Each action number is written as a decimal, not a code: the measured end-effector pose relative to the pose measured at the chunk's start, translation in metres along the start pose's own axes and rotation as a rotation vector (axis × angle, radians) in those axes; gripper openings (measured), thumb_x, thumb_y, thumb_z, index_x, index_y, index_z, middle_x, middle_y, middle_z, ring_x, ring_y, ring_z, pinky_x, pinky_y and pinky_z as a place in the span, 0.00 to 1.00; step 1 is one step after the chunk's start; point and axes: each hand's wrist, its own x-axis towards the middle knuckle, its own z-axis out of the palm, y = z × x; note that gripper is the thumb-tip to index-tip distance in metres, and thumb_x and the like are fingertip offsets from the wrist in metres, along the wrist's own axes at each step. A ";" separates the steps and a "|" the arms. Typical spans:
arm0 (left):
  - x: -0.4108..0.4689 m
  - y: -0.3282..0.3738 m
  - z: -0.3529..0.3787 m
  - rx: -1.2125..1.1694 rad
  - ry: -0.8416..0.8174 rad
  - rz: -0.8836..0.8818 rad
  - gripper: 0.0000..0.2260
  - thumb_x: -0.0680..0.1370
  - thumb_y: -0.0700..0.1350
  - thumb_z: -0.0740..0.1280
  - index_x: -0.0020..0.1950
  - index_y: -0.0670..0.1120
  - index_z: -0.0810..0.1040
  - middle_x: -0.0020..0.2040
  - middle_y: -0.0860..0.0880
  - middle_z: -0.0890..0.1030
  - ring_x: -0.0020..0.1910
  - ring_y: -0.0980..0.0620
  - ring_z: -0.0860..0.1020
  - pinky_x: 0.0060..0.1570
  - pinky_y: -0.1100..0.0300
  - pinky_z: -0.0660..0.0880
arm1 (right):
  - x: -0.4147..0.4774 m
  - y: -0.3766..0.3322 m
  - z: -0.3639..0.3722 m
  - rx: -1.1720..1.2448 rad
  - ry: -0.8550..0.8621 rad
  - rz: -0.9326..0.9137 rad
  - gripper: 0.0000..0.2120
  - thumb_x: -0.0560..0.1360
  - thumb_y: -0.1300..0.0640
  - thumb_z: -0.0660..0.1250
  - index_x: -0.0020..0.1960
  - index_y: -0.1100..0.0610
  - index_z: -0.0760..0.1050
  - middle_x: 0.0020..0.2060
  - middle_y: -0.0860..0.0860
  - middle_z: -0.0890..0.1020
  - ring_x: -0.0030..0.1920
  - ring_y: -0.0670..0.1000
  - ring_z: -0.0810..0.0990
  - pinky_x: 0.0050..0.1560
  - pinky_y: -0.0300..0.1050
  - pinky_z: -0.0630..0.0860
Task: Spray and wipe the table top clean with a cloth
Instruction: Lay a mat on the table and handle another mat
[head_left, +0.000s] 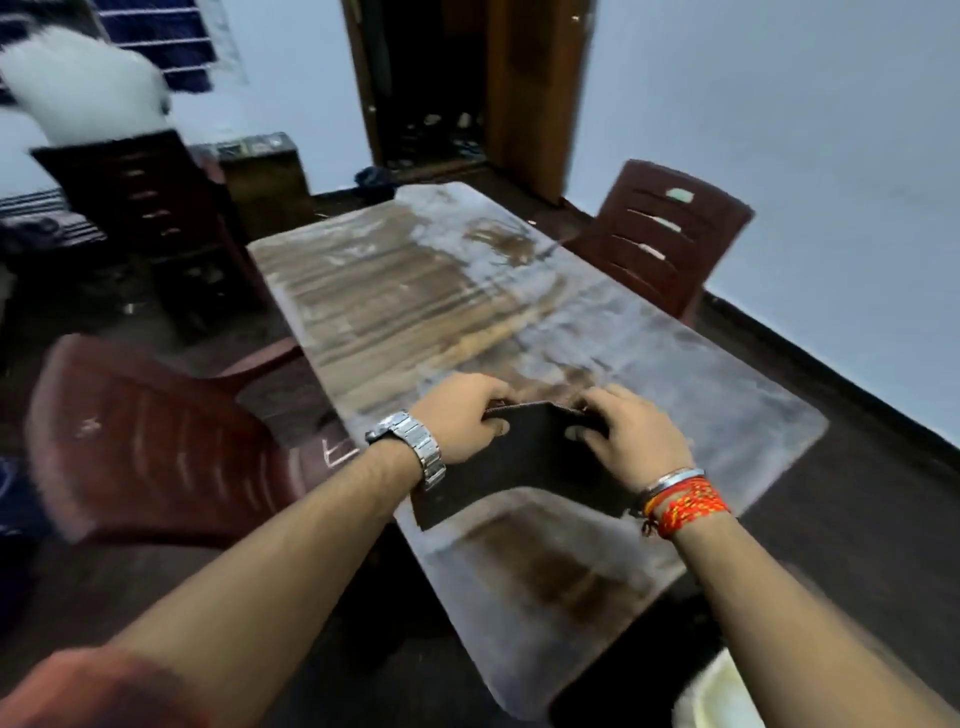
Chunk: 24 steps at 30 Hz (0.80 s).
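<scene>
The left hand (462, 415) pinches the left top corner of a dark cloth (535, 457), thumb in front, and the right hand (631, 439) pinches the right corner. The cloth hangs spread between them over the near half of the tabletop (415, 291), closer to its left edge; whether it touches the streaked surface is unclear. A red-brown chair (156, 441) stands by the left edge, a second chair (670, 234) by the right edge.

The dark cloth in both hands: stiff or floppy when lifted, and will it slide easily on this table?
Probably floppy: the cloth hangs from the left hand and right hand, which grip its top edge, and its lower edge curves unevenly. Likely light, held by one edge. On the streaky, wet-looking table top it may drag.
</scene>
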 end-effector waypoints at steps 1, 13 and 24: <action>-0.007 -0.023 -0.008 -0.004 0.012 -0.012 0.14 0.79 0.43 0.70 0.64 0.50 0.81 0.60 0.49 0.83 0.59 0.47 0.79 0.48 0.62 0.68 | 0.013 -0.017 0.014 -0.044 0.005 -0.041 0.12 0.72 0.52 0.71 0.54 0.52 0.77 0.48 0.51 0.79 0.49 0.57 0.78 0.44 0.53 0.76; 0.006 -0.176 -0.057 -0.044 0.149 -0.150 0.14 0.81 0.46 0.66 0.67 0.54 0.81 0.62 0.50 0.83 0.62 0.46 0.79 0.59 0.51 0.76 | 0.136 -0.104 0.110 0.113 0.108 0.091 0.09 0.72 0.42 0.70 0.52 0.39 0.80 0.58 0.40 0.75 0.64 0.51 0.63 0.66 0.56 0.61; 0.087 -0.249 -0.083 -0.073 0.194 -0.281 0.14 0.81 0.52 0.66 0.66 0.56 0.81 0.62 0.53 0.82 0.63 0.48 0.78 0.62 0.49 0.74 | 0.264 -0.087 0.146 0.818 -0.203 0.872 0.22 0.63 0.43 0.78 0.38 0.63 0.77 0.37 0.54 0.82 0.41 0.53 0.81 0.49 0.49 0.79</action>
